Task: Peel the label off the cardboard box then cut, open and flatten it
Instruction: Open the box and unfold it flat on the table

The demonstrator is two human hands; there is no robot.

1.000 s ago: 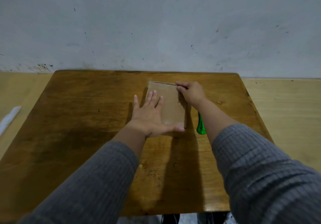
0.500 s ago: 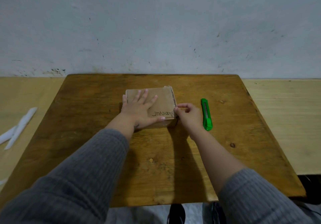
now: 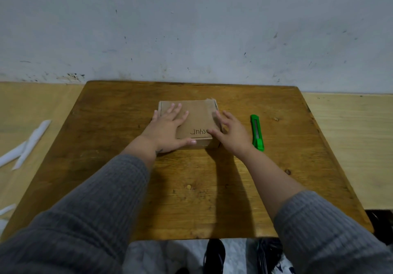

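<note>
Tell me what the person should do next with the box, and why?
Probably reach the right hand over and pick up the green utility knife. The cardboard box looks closed, no label shows on its top, and the left hand lies flat on it, steadying it. The knife lies on the table just right of the open right hand, so cutting seems the next step.

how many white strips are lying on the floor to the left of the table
3 in view: two long strips crossing each other beside the table, and a smaller piece nearer the bottom left edge. More may lie outside the frame.
</note>
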